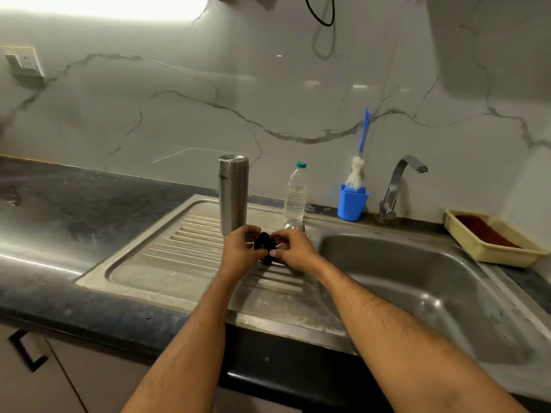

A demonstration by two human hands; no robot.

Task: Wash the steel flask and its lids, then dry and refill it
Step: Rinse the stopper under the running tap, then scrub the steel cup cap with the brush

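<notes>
The steel flask (233, 193) stands upside down on the ribbed drainboard (167, 257), just behind my hands. A small black lid (263, 245) is held over the drainboard between both hands: my left hand (240, 251) grips its left side and my right hand (293, 248) pinches its right side. A rounded steel lid (293, 225) sits on the drainboard behind my right hand, in front of a clear plastic water bottle (295, 193) with a teal cap.
The sink basin (417, 281) lies to the right, with the tap (396, 189) at its back. A blue holder (351, 204) with a bottle brush (359, 162) stands beside the tap. A beige tray (489, 238) sits at far right. Dark countertop (74, 204) extends left.
</notes>
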